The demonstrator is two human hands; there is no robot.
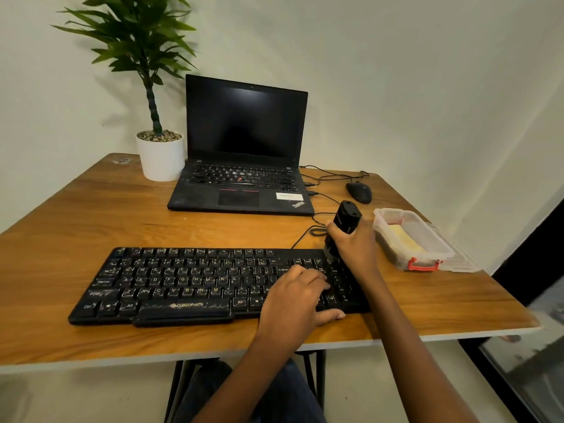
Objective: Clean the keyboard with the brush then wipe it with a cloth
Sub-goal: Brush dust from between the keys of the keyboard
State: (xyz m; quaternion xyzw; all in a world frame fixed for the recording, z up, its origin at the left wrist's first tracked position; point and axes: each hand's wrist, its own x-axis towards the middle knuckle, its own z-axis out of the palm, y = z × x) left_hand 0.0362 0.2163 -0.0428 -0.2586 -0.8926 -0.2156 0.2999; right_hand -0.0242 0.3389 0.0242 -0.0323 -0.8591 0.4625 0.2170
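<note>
A black keyboard [183,285] lies along the front of the wooden table [91,215], its keys dusty. My right hand [355,244] grips a black brush [345,221] by its thick handle, bristles down on the keyboard's top right corner. My left hand [293,300] rests on the right part of the keyboard, fingers spread over the keys and thumb at the front edge. A yellow cloth [403,239] lies inside a clear plastic box [427,254] to the right of the keyboard.
An open black laptop [244,148] stands behind the keyboard, with a potted plant [158,154] to its left. A black mouse [359,192] and cables lie at the back right. The box's lid sits beside it near the table's right edge.
</note>
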